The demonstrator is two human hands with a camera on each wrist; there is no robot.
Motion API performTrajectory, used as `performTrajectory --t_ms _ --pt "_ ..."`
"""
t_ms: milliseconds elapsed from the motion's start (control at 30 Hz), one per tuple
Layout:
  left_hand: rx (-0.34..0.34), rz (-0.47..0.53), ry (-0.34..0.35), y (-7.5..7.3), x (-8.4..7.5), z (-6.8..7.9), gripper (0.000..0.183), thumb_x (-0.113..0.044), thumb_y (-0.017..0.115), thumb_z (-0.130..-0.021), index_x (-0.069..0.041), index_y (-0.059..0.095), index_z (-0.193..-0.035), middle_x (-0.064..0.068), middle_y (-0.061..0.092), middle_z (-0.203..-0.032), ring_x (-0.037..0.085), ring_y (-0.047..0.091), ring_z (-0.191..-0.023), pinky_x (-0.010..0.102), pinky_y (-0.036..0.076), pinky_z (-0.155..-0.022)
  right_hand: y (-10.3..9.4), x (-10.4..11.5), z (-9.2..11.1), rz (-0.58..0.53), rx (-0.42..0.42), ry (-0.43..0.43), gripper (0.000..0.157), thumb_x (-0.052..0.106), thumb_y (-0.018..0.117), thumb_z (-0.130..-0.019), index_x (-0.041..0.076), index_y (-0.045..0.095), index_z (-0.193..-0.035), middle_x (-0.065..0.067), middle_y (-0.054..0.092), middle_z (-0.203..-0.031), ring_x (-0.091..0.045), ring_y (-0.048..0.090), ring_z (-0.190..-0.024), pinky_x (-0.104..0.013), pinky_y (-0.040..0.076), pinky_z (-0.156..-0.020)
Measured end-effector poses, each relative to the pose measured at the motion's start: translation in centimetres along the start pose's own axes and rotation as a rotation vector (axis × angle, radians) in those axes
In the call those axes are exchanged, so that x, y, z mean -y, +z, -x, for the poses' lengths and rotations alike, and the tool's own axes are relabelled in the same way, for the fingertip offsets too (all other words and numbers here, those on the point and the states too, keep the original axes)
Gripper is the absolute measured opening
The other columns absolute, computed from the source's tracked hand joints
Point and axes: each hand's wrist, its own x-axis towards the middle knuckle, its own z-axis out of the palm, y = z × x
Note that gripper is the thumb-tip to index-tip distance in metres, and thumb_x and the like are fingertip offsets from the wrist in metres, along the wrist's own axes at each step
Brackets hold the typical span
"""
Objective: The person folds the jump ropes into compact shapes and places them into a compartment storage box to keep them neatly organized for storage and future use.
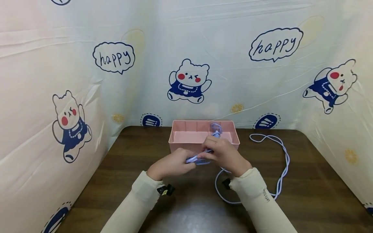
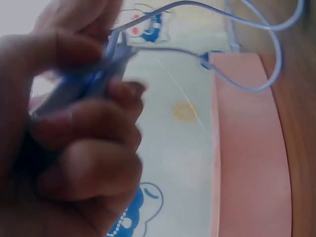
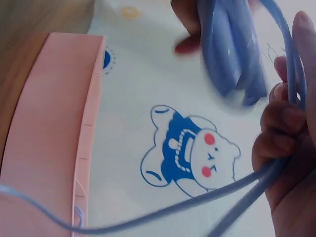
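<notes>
Both hands meet over the near half of the table, just in front of a pink box. Left hand (image 1: 172,164) has its fingers curled round a folded bundle of pale blue cord (image 1: 201,158), thumb on top; the left wrist view shows the bunched strands pinched between thumb and fingers (image 2: 89,123), blurred but plainly gripped. Right hand (image 1: 224,153) sits just beside it, almost touching, fingers bent over the same bundle. From the right wrist, its fingers (image 3: 284,128) hold 2 strands running down and away, with several thicker folds of cord bunched above.

Cream sleeves (image 1: 256,197) cover both forearms, and a small black clip shows at each wrist.

From under the right hand the loose cord drops to the dark wooden table (image 1: 122,168), curves past the right sleeve, then runs out to the right and back in a long, lightly twisted loop ending near the far right of the box. Another bit of cord rises above the hands, over the box's opening.

Pink box (image 1: 180,137) stands beyond the hands, open-topped, with ribbed inner walls. Behind it hangs a cream sheet (image 1: 233,64) printed with bears and "happy" speech bubbles, wrapping 3 sides.
</notes>
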Motion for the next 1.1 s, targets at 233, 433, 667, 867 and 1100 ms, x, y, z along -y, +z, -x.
performTrajectory --t_ms 233,433,667,867,1100 --pt "0.144 0.288 0.057 -1.3 -0.8 1.2 0.014 -0.012 0.053 -0.092 -0.011 0.066 -0.096 0.003 0.053 -0.067 0.011 0.047 -0.056 0.025 0.039 -0.049 -1.0 -0.7 0.2 -0.159 -0.045 -0.015 0.008 0.017 0.074 -0.087 0.013 0.07 -0.093 0.007 0.055 -0.09 -0.009 0.05 -0.08 -0.024 0.046 -0.068" --pt "0.0 0.336 0.061 -2.2 -1.4 1.9 0.021 -0.011 0.054 -0.091 -0.005 0.064 -0.11 0.005 0.058 -0.084 0.019 0.054 -0.071 0.033 0.048 -0.058 -0.2 -0.8 0.0 -0.107 -0.038 0.004 0.008 0.007 0.067 -0.091 0.009 0.068 -0.098 0.002 0.056 -0.094 -0.014 0.052 -0.084 -0.029 0.048 -0.074" --pt "-0.226 0.36 -0.034 -2.9 -1.1 1.8 0.036 -0.008 0.055 -0.092 -0.009 0.049 -0.127 0.014 0.059 -0.104 0.027 0.056 -0.076 0.037 0.049 -0.059 0.8 0.0 -0.2 0.043 0.114 0.145 0.008 0.015 0.059 -0.098 0.012 0.062 -0.091 0.006 0.051 -0.075 -0.009 0.047 -0.069 -0.026 0.045 -0.062" --pt "-0.276 0.29 -0.013 -2.8 -1.0 1.4 0.037 -0.01 0.06 -0.093 -0.012 0.047 -0.128 0.009 0.059 -0.119 0.027 0.058 -0.098 0.043 0.052 -0.081 2.0 0.7 -0.5 0.044 0.241 0.157 0.018 0.02 0.053 -0.101 0.013 0.068 -0.107 0.007 0.06 -0.085 -0.008 0.053 -0.076 -0.029 0.049 -0.07" --pt "-0.266 0.086 -0.031 -2.7 -0.7 1.2 0.022 -0.014 0.063 -0.093 -0.013 0.054 -0.113 0.002 0.061 -0.105 0.019 0.057 -0.088 0.036 0.052 -0.076 2.6 0.9 -0.5 -0.024 0.319 0.166 0.02 0.031 0.054 -0.101 0.02 0.061 -0.086 0.01 0.046 -0.07 -0.006 0.047 -0.064 -0.026 0.042 -0.06"
